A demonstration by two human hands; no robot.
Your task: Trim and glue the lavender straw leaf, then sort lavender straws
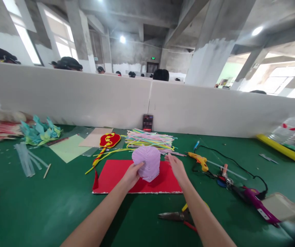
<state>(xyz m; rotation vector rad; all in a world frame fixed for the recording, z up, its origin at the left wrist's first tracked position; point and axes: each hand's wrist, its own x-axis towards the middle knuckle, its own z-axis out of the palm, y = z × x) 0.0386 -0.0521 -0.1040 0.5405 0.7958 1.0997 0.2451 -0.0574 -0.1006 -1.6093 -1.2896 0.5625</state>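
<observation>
My left hand [132,175] grips the lower left side of a lilac ribbed paper shape [147,162] held just above a red sheet [116,174] on the green table. To the right of that shape, my right hand [176,168] hovers with its fingers apart and nothing in them, fingertips close to the shape's upper right edge. Behind the shape lies a pile of thin pastel straws [150,139].
A yellow glue gun [200,160] with a black cord lies right of the red sheet, and a purple glue gun [259,204] farther right. Pliers [174,216] rest near my right forearm. A red-and-yellow ornament [108,140], clear glue sticks [26,158] and folded paper [40,132] sit left. A white partition [85,96] runs behind.
</observation>
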